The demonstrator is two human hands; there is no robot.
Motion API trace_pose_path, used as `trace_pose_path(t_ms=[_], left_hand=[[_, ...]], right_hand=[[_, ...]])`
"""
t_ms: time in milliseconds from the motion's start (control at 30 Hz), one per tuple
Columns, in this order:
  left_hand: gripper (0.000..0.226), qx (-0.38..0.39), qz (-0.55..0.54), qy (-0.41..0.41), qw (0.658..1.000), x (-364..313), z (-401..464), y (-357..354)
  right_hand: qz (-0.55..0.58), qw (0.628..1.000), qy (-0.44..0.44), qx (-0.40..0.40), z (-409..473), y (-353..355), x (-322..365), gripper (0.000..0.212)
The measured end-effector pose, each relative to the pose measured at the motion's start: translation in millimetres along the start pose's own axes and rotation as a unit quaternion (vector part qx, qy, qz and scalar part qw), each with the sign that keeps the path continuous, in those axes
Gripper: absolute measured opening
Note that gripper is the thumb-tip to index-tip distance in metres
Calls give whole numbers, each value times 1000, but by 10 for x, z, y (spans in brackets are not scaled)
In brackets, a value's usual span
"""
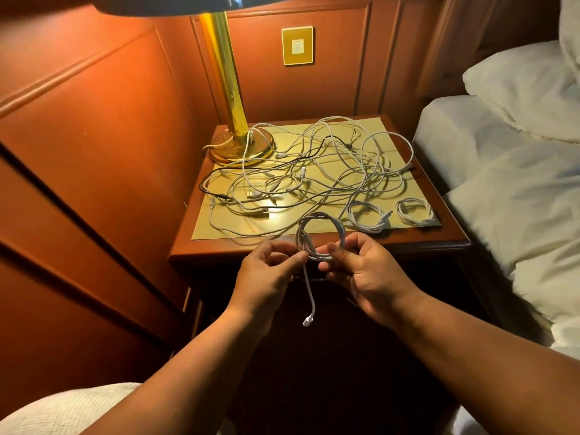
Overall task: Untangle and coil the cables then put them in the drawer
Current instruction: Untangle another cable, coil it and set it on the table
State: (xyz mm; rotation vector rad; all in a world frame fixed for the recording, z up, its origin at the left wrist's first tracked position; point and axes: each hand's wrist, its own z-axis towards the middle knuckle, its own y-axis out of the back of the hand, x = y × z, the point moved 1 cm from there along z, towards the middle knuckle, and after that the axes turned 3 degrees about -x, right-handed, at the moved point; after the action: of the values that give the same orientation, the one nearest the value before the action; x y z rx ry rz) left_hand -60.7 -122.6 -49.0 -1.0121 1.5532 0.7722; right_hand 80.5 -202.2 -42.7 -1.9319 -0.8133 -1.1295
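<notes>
**Cables: one coil in hand, two done, a tangle left**

Cables are the whole job here, and most of them lie in a loose tangle (314,171) spread over the bedside surface (201,243), running from the brass lamp base (241,146) on the left across to the right edge. By my judgement they are light, limp and springy: a loop wants to open again unless it is pinched where the turns cross. The plugs are the only stiff parts, so I would pull an end free by its plug and draw the rest through gently, never yanking a knot tight.

The left hand (270,271) pinches the white cable coil (320,237) between thumb and forefinger at its lower left side; its grip is nearly closed on the strands. A free tail with a plug (307,320) hangs straight down from there, in front of the dark cabinet front. The right hand (364,271) holds the coil's lower right side, thumb over the bundled turns, fingers curled behind.

Count, left to right: one tangle holding at least one black cable (216,193) among several white ones, the exact number beyond telling; one coil in the hands; two finished white coils on the surface, the nearer (367,216) and the farther right (414,211). No drawer is plainly seen. A bed (502,183) lies to the right.
</notes>
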Motion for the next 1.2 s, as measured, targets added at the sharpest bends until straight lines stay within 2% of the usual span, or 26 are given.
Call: trace_pose_path(t_ms=[133, 333, 400, 500, 600, 667, 800, 967, 1067, 1200], left_hand=[[7, -48, -77, 32, 995, 61, -17, -30], [17, -75, -188, 68, 977, 121, -116, -144], [18, -83, -175, 65, 979, 129, -130, -138], [18, -95, -61, 40, 993, 149, -129, -119], [20, -62, -38, 38, 997, 94, -138, -136], [24, -41, -47, 47, 997, 30, -139, -136], [28, -60, -78, 89, 991, -54, -113, -99], [36, -9, -210, 158, 965, -175, -66, -20], [34, -26, -157, 115, 981, -184, -34, 28], [28, -76, -135, 66, 986, -190, -11, 76]], right_hand=[[13, 1000, 11, 20, -14, -28, -79, 15], [-29, 998, 45, 27, -22, -56, -186, 18], [-33, 998, 44, 25, 2, -50, -201, 13], [-26, 998, 44, 25, 23, -51, -205, 6], [-69, 995, 77, 14, 9, -45, -209, 5], [-141, 983, 117, 0, -5, -29, -200, 6], [-268, 943, 196, -15, -6, -3, -157, 9], [-303, 927, 219, 3, -11, 12, -124, 7], [-315, 920, 233, 18, -21, 14, -103, 9], [-384, 875, 289, 56, -38, -3, -97, 32]])
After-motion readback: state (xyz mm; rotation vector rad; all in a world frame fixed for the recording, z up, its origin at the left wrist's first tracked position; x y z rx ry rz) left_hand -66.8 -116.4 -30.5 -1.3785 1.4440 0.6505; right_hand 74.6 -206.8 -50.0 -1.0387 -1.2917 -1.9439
